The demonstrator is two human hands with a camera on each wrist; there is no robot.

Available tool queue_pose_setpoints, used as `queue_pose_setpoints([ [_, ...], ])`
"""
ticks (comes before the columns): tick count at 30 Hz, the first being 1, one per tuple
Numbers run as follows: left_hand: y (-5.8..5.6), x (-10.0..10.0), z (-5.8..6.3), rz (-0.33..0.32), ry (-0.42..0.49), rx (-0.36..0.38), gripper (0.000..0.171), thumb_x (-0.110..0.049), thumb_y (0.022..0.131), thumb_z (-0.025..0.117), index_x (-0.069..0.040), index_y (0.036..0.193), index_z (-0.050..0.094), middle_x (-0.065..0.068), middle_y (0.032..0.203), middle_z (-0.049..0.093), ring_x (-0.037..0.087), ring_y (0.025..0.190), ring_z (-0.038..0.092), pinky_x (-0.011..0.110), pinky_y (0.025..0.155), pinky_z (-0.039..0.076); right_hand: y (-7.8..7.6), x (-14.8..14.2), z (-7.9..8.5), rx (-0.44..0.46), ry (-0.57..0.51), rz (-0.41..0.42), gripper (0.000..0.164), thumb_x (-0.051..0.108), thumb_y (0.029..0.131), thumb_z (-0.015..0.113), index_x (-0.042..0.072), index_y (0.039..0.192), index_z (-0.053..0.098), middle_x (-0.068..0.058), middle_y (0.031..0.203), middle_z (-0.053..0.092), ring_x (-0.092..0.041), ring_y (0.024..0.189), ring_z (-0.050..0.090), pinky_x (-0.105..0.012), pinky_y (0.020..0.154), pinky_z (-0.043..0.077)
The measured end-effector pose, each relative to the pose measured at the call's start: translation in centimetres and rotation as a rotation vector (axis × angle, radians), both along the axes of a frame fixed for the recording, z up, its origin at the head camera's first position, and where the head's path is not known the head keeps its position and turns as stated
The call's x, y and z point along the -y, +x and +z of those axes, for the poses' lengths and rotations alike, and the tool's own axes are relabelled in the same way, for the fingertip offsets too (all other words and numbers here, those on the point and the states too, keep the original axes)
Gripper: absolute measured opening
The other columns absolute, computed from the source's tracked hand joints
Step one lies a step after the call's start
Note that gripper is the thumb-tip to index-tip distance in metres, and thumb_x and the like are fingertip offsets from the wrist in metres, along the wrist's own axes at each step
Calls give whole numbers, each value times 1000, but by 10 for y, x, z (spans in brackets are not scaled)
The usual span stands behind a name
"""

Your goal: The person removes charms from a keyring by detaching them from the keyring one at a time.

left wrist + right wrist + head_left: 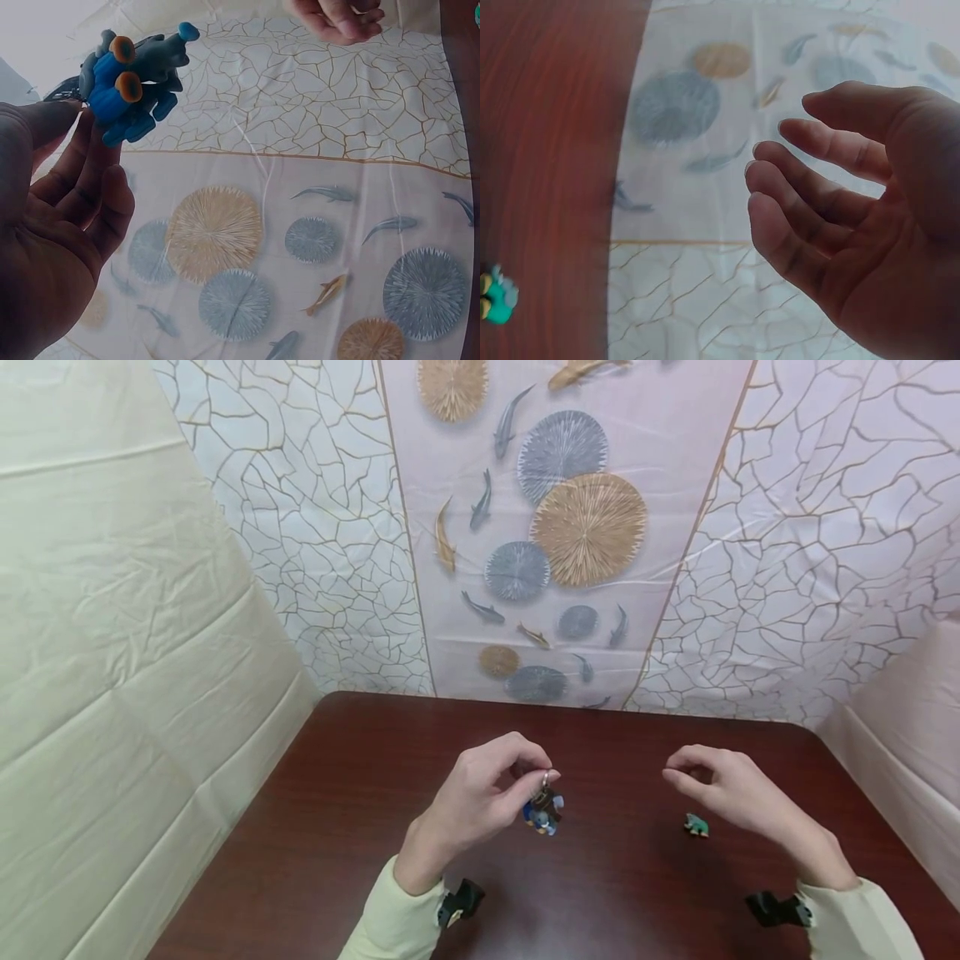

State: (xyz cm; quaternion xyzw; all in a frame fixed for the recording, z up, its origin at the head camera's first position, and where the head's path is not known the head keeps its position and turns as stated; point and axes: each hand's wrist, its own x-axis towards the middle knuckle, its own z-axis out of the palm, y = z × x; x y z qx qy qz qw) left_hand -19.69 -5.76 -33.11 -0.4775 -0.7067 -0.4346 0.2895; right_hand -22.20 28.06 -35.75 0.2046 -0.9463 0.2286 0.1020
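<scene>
My left hand [483,789] pinches the metal ring [546,779] of a keychain between thumb and forefinger, above the table. From the ring hangs a small blue and grey figure [542,820]; the left wrist view shows it close up as a chunky blue toy [112,101] with orange-rimmed round parts. My right hand [723,789] hovers to the right with its fingers loosely bent and nothing in them, as the right wrist view confirms. Just below that hand, a small green figure [697,826] lies on the table. Its yellowish parts show in the right wrist view.
The dark reddish-brown table [360,793] has rounded far corners. Behind it hangs a patterned cloth [337,568] with printed fish and discs. Cream fabric [112,635] lines the left side, and pale fabric [907,727] stands at the right.
</scene>
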Motion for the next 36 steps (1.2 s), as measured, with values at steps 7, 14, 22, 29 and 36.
queue_pose_setpoints([
  [7, -1, -2, -1, -14, -5, -12, 14, -2, 86, 71, -10, 94, 64, -2, 87, 67, 1, 75, 59, 7, 66, 50, 11, 17, 11, -40, -52, 26, 2, 23, 91, 69, 22, 94, 68, 13, 80, 64, 3, 68, 55, -20, 58, 44],
  [14, -1, -3, -1, -17, -10, -15, 13, -1, 86, 71, -9, 93, 64, -1, 85, 65, 3, 74, 58, 6, 65, 49, 21, 33, 20, -84, -101, 66, 9, 19, 91, 70, 27, 93, 67, 14, 80, 64, 3, 68, 55, -19, 58, 46],
  [22, 0, -2, 0, -6, -22, -12, 13, -2, 87, 71, -10, 95, 64, -1, 86, 66, 4, 74, 58, 6, 65, 49, 27, 51, 30, -78, -140, 110, 13, 20, 91, 70, 32, 94, 66, 16, 85, 66, 3, 75, 59, -20, 60, 50],
  [29, 1, -1, 0, -3, -34, 9, 11, -4, 88, 70, -10, 95, 64, -1, 87, 66, 3, 74, 59, 6, 66, 49, 31, 67, 31, -75, -178, 172, 16, 18, 91, 70, 33, 95, 66, 18, 87, 65, 3, 77, 60, -20, 61, 51],
  [36, 1, -2, 0, -6, -33, 15, 10, -5, 89, 70, -10, 95, 64, -2, 88, 66, 2, 74, 58, 6, 67, 49, 32, 83, 28, -31, -235, 222, 15, 19, 92, 69, 33, 97, 66, 15, 89, 66, 0, 77, 61, -21, 62, 52],
])
